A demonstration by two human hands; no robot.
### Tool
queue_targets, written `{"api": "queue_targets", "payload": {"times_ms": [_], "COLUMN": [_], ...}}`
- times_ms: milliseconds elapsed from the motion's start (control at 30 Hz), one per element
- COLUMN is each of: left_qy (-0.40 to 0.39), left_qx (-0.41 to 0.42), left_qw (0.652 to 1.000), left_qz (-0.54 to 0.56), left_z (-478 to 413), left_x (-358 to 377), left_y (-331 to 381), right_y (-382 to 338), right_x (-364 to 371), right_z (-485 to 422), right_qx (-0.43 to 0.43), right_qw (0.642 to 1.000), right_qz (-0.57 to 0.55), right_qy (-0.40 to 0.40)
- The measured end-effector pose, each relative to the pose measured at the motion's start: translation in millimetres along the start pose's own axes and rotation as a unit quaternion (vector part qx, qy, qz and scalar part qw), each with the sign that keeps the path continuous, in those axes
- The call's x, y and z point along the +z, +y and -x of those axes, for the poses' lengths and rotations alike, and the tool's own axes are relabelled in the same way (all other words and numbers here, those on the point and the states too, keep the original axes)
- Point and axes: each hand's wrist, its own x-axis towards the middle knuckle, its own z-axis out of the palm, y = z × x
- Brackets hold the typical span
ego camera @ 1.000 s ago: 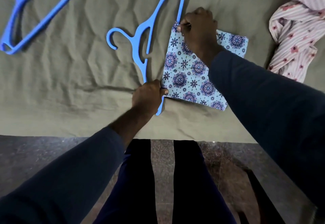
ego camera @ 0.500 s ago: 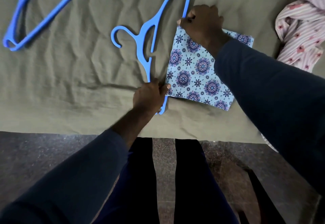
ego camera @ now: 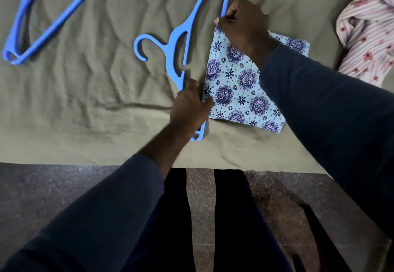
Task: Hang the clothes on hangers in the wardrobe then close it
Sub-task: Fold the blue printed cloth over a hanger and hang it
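A folded light-blue cloth (ego camera: 241, 88) with dark mandala prints lies on the olive bedsheet (ego camera: 89, 92), draped over the bar of a blue plastic hanger (ego camera: 181, 43) whose hook points left. My right hand (ego camera: 243, 24) pinches the cloth's far corner against the hanger bar. My left hand (ego camera: 189, 107) grips the cloth's near left edge at the hanger's lower end. The part of the bar under the cloth is hidden.
Another blue hanger (ego camera: 40, 17) lies at the far left of the bed. A crumpled pink striped garment (ego camera: 366, 43) sits at the right edge. The bed's front edge runs across the middle, with dark stone floor (ego camera: 64, 188) and my legs below.
Both hands stay on the cloth and hanger. The cloth has been tugged slightly straighter along the bar, and my left hand has shifted a little along the cloth's edge.
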Motion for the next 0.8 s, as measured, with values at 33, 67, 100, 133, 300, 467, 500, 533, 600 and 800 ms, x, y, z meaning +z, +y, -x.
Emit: {"api": "queue_targets", "payload": {"times_ms": [33,67,100,133,300,467,500,533,600,800], "left_qy": [0.006,0.003,-0.005,-0.018,-0.123,-0.231,-0.237,-0.231,-0.184,0.110], "left_qx": [0.000,-0.014,-0.037,-0.065,-0.089,-0.150,-0.156,-0.157,-0.144,0.157], "left_qw": [1.000,0.999,0.998,0.996,0.971,0.953,0.952,0.955,0.968,0.977], "left_qz": [0.020,0.030,0.041,0.059,0.186,0.125,0.110,0.099,0.090,-0.092], "left_z": [0.8,-1.5,-5.6,-10.9,-20.2,-27.2,-29.0,-28.1,-24.3,-12.6], "left_x": [2.4,5.8,8.6,9.7,2.6,-5.9,-6.5,-7.0,-4.7,28.3], "left_y": [8.6,14.6,18.3,19.7,14.4,5.7,6.0,8.8,14.0,2.8], "right_y": [-0.6,-1.1,-0.8,-1.1,2.2,8.3,8.6,7.4,4.8,11.1], "right_x": [-2.8,-6.2,-7.6,-9.6,-4.0,6.8,6.7,5.9,6.1,25.7], "right_z": [-2.1,-3.8,-7.3,-10.9,-26.6,-21.8,-19.7,-16.9,-8.3,80.1], "right_qx": [0.006,0.012,0.020,0.027,0.060,0.061,0.056,0.048,0.011,-0.119], "right_qw": [1.000,0.999,0.997,0.994,0.986,0.987,0.989,0.991,0.998,0.976], "right_qz": [0.009,0.015,0.017,0.016,-0.027,-0.068,-0.062,-0.050,0.002,0.142], "right_qy": [-0.022,-0.049,-0.078,-0.105,-0.157,-0.131,-0.125,-0.114,-0.062,0.112]}}
